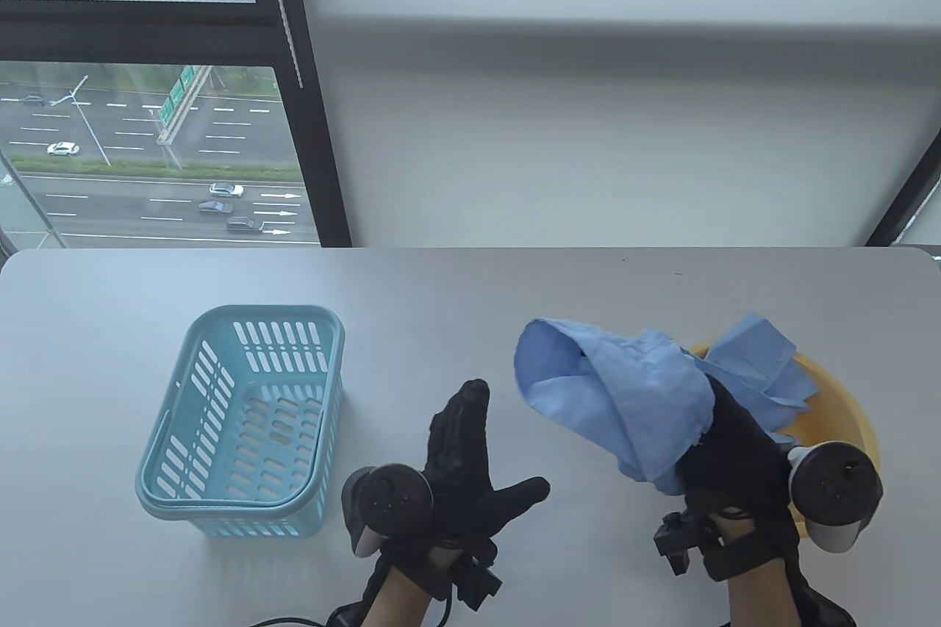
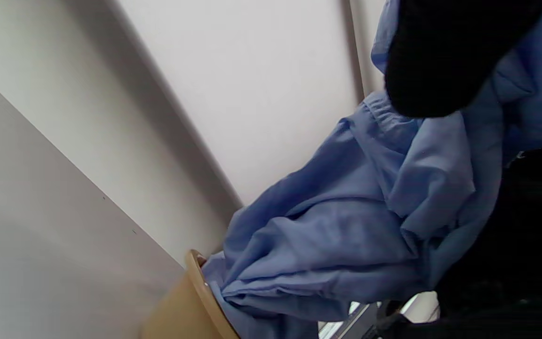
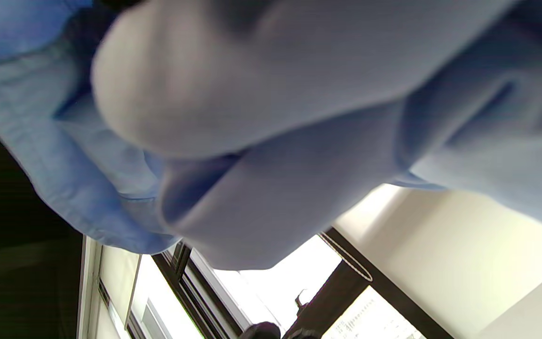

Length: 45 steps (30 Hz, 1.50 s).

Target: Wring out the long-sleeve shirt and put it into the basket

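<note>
In the table view my right hand (image 1: 731,428) holds the blue long-sleeve shirt (image 1: 610,392) lifted above a yellow basin (image 1: 845,406) at the right. The cloth drapes over that hand and hides its fingers. Part of the shirt trails back into the basin. My left hand (image 1: 470,450) hovers between basket and shirt, fingers straight, thumb spread, holding nothing. The light-blue slotted basket (image 1: 220,502) stands on the table to the left. In the left wrist view the shirt (image 2: 337,235) hangs over the basin rim (image 2: 200,282). Blue fabric (image 3: 275,141) fills most of the right wrist view.
The grey table (image 1: 456,289) runs back to a white wall and a window with a dark frame (image 1: 309,142) at the far left. The basket stands about a hand's width left of my left hand.
</note>
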{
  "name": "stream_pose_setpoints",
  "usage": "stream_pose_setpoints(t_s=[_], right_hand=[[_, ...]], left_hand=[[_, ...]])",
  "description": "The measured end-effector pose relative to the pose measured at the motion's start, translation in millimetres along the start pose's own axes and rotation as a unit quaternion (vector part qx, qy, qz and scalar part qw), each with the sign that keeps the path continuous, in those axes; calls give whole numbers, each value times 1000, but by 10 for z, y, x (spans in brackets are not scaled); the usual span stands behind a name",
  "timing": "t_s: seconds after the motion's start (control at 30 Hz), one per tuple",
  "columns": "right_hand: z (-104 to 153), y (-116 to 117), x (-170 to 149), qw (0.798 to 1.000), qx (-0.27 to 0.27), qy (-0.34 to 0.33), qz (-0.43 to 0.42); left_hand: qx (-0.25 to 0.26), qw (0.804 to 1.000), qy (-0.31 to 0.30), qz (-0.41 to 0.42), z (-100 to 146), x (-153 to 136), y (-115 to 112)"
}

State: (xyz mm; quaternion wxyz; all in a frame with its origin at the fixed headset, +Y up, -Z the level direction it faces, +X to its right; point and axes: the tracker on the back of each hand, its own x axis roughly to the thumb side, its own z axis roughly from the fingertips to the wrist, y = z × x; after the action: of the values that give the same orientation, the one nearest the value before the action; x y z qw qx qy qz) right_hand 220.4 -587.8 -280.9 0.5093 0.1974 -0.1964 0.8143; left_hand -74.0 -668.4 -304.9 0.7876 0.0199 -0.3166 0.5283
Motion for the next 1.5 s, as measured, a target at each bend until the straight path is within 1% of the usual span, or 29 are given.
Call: stream_pose_setpoints(t_s=[0.03,0.07,0.1,0.13,0.17,0.2,0.23,0.3,0.33,0.37,0.4,0.43,0.5,0.53,0.57,0.6,0.63,0.67,0.7,0.73,0.77,0.87,0.93,1.03,1.13,1.23,1.3,1.4,1.5], right_hand=[[-1,60,1,1000,9,-2,-1],[1,151,1,1000,31,-1,-2],[11,234,-2,999,48,-2,-2],[19,289,-10,998,60,-3,-1],[34,346,-37,996,86,-11,-2],[47,354,-65,994,104,-19,-9],[68,319,-115,992,120,-30,-34],[108,182,-201,986,125,-41,-103],[119,147,-219,985,125,-38,-115],[152,17,-275,983,119,-30,-137],[170,-77,-307,984,111,-32,-134],[191,-182,-339,988,102,-33,-111],[226,-357,-390,995,92,-36,-26],[233,-417,-421,993,102,-21,49],[230,-428,-479,979,144,21,142],[225,-416,-518,965,174,51,191],[221,-363,-603,932,217,115,268],[204,-296,-683,904,232,149,326],[193,-266,-728,886,238,167,361],[174,-228,-803,857,242,196,411],[162,-208,-858,848,242,209,423],[95,-129,-1021,857,225,234,401],[59,-90,-1089,863,186,248,398],[31,-74,-1087,868,142,238,411],[42,-161,-954,876,57,215,427],[86,-247,-686,883,-58,150,441],[98,-271,-483,879,-96,103,455],[124,-249,-103,873,-153,30,461],[142,-189,226,875,-180,-21,450]], left_hand=[[-27,1000,3,16,-71,0,-56],[-55,998,0,12,-162,5,-149],[-68,998,-7,-4,-227,19,-228],[-60,998,-19,-14,-263,26,-274],[-12,999,-38,-9,-306,27,-321],[23,999,-40,6,-326,19,-337],[56,997,-34,31,-349,-15,-351],[93,992,-11,87,-369,-109,-331],[98,990,-7,103,-376,-132,-326],[97,986,2,132,-387,-166,-314],[94,985,7,144,-385,-187,-302],[97,984,8,152,-384,-200,-291],[111,980,13,162,-374,-221,-261],[116,979,16,168,-371,-231,-250],[119,977,18,177,-371,-245,-242],[120,975,18,185,-370,-253,-240],[123,973,19,196,-367,-260,-239],[129,970,19,205,-362,-261,-241],[131,969,19,210,-359,-260,-243],[128,968,15,217,-352,-251,-247],[125,967,12,222,-346,-240,-251],[111,968,-1,226,-337,-176,-279],[107,970,-9,216,-341,-119,-297],[103,974,-17,203,-335,-79,-309],[109,971,-24,210,-317,-56,-281],[136,962,-38,234,-289,-1,-184],[151,956,-54,247,-262,76,-88],[172,946,-94,257,-183,265,136],[201,936,-133,258,-65,451,374]])
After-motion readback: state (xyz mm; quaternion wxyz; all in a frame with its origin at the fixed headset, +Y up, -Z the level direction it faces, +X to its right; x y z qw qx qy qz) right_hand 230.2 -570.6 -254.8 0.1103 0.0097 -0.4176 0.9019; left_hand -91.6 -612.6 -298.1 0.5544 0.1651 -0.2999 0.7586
